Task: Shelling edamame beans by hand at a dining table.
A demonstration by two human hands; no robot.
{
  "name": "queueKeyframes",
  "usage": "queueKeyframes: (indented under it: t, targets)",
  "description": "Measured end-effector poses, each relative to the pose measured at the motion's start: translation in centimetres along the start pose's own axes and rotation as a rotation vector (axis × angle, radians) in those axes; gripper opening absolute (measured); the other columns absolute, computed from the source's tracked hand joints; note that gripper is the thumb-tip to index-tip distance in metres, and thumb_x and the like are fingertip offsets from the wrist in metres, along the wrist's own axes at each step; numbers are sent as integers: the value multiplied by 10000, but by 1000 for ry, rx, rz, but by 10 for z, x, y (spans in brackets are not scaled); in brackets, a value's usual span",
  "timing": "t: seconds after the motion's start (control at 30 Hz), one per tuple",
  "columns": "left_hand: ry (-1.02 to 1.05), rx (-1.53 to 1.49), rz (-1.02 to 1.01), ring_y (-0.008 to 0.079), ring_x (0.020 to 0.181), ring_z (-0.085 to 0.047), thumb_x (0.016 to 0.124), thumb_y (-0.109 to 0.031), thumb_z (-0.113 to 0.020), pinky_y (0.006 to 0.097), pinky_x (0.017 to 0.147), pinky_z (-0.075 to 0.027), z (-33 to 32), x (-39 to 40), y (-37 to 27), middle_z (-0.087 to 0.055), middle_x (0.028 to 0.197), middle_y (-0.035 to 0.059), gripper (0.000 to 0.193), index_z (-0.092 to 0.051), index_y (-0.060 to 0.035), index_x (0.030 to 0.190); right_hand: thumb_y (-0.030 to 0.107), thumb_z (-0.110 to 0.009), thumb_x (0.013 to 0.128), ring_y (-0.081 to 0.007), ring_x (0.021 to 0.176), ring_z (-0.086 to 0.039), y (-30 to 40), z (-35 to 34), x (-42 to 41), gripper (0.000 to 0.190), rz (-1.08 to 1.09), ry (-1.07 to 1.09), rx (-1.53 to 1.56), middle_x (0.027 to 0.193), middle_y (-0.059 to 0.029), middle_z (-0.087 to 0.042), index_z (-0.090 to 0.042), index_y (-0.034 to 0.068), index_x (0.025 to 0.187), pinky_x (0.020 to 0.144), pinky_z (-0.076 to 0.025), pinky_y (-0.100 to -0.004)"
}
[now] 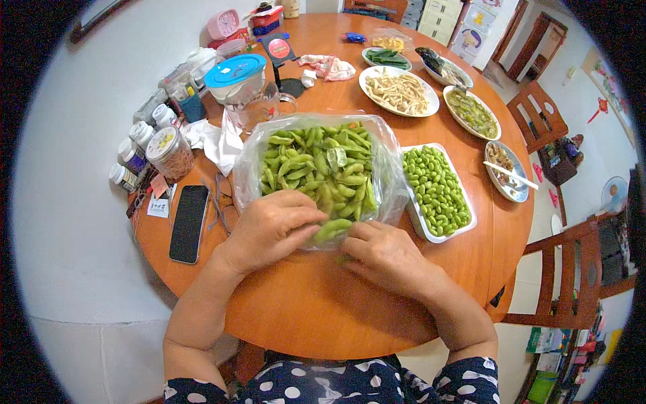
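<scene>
A clear plastic bag (388, 136) full of green soybean pods (298, 164) lies spread on the round wooden table (323, 308). My left hand (277, 227) is at the bag's near edge, fingertips at a green pod (333, 230). Opposite it, my right hand (386, 255) curls with its fingers near the pod's other end; a bit of green shows under the fingers, and what they grip is hidden. To the right of the bag stands a white plastic tray (473, 222) filled with shelled green soybeans (435, 189).
A smartphone (189, 223) and eyeglasses (222, 202) lie on the left, near bottles and a jar (170, 153). A glass pitcher (255, 108) and a blue-lidded bowl (235, 73) stand behind them. Dishes of food, one with mushrooms (398, 91), another with chopsticks (510, 175), line the right side.
</scene>
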State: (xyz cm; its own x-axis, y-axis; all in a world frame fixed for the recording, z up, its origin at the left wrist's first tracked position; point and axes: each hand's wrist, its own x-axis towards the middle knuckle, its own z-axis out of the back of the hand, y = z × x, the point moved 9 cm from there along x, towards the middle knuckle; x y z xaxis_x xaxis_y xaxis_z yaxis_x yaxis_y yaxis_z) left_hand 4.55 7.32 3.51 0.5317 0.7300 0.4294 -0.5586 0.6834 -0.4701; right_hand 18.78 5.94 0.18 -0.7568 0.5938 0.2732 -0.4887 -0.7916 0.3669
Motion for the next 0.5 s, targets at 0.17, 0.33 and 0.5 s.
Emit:
queueKeyframes:
  t: [0.17,0.33,0.5]
  targets:
    - [-12,20,-58,307,919,-711,839,-81,-786,397,814,-580,4,1,-11,-728,985,110,189,-770,-76,1027,162,-676,869,-340,931,-650,-1,-10,1,146,27,8,-33,1009,-124,-604,-626,67,968,750,-564,-447]
    - [56,-66,-207,295,897,-696,873,-117,-760,390,780,-572,-9,-2,-28,-713,973,96,130,-749,-54,986,160,-655,882,-337,939,-650,2,-8,-3,162,14,15,-31,1005,-121,-600,-650,69,1015,770,-564,-440]
    - [139,-118,-226,292,916,-681,899,-133,-729,390,782,-559,-16,-5,-29,-690,990,92,132,-726,-60,1009,157,-655,866,-336,940,-652,1,-9,-4,208,30,25,11,1011,-120,-600,-667,69,1055,774,-562,-440]
